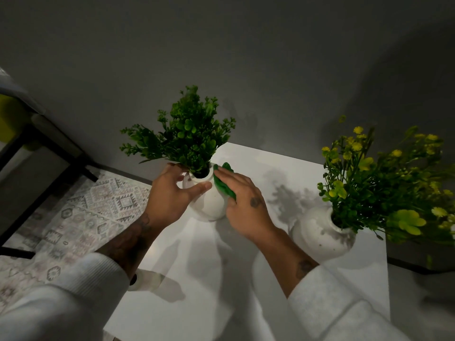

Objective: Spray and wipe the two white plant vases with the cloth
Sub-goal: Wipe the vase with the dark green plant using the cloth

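A white counter (266, 158) stands against a grey wall (246, 70), with a patterned rug (81, 212) on the floor out past our left hand (170, 193). The first vase (211, 205) sits on the counter between our hands. The left hand grips its neck, thumb across the front and fingers round the back of the rim. The right hand (243, 205) lies with nearly straight fingers over the green cloth (222, 185), pressing it flat against the vase's shoulder; its thumb is hidden.

We judge this to be the wiping of the first vase. To do it well, we keep the left grip firm so the vase cannot twist or slide, sweep the cloth round the belly and down to the base, and stay clear of the green plant (189, 136) above the rim.

The vase stands upright, long axis vertical, mouth up, and the stems fan up and away from us. The second vase (317, 232), well beyond the right hand, is also upright, and its yellow plant (384, 178) leans out to the right. It looks still to be wiped.
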A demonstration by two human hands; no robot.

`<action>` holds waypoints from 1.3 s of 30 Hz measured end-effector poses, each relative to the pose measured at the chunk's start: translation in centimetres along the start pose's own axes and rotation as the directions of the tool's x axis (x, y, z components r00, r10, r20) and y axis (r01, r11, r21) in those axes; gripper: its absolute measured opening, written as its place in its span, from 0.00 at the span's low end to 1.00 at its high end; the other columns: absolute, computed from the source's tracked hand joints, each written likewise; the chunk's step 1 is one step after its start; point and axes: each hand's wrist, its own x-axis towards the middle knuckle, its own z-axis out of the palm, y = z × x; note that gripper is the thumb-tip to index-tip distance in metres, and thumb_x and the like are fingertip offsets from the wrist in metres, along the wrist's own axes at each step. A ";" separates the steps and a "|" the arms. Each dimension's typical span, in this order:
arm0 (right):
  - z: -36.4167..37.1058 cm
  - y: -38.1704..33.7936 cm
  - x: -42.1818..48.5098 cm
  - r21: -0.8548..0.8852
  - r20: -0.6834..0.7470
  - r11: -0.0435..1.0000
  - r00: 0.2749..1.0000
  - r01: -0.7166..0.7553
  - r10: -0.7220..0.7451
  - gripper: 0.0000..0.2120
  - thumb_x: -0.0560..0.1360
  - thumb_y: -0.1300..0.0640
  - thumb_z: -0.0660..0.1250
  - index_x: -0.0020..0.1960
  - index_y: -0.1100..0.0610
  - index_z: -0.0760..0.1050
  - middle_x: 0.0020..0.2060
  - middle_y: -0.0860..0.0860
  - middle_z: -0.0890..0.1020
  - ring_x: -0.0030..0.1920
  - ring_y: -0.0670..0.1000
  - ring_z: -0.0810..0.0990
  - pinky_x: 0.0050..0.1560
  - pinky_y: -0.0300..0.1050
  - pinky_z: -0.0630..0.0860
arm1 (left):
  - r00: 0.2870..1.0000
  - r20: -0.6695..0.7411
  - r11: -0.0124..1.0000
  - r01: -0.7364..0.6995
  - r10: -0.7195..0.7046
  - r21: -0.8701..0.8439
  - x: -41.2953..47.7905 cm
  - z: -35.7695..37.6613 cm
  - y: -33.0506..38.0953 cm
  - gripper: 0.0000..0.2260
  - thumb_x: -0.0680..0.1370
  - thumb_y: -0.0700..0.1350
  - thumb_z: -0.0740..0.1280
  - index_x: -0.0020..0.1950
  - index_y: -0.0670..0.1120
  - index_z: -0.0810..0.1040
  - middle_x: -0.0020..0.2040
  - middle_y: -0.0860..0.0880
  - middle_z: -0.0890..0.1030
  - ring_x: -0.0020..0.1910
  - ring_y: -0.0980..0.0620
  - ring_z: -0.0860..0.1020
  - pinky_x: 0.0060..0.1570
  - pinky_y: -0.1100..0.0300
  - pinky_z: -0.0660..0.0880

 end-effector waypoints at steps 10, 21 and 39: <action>-1.2 1.3 5.4 0.090 0.177 0.970 0.962 -0.226 0.207 0.33 0.69 0.72 0.56 0.67 0.46 0.76 0.65 0.46 0.78 0.64 0.48 0.74 0.65 0.40 0.71 | 1.000 -0.011 1.000 0.002 -0.002 0.010 0.1 0.0 0.1 0.23 0.64 0.61 0.76 0.56 0.56 0.78 0.55 0.55 0.76 0.51 0.55 0.77 0.42 0.68 0.71; 2.4 6.0 -1.3 0.321 0.263 0.711 0.781 -0.625 0.567 0.28 0.72 0.67 0.58 0.65 0.44 0.73 0.48 0.47 0.81 0.43 0.48 0.81 0.38 0.44 0.80 | 0.999 -0.026 0.999 0.032 -0.031 0.011 -0.1 0.3 -0.1 0.27 0.64 0.62 0.75 0.59 0.51 0.78 0.55 0.55 0.76 0.53 0.54 0.77 0.49 0.59 0.74; -0.7 0.2 1.7 0.191 0.043 0.976 0.994 -0.104 0.097 0.34 0.67 0.74 0.57 0.64 0.46 0.76 0.65 0.50 0.76 0.65 0.49 0.73 0.67 0.40 0.69 | 0.999 -0.037 1.000 0.019 -0.019 0.012 -0.2 0.2 0.1 0.24 0.65 0.59 0.76 0.58 0.52 0.78 0.56 0.53 0.76 0.53 0.53 0.78 0.51 0.56 0.76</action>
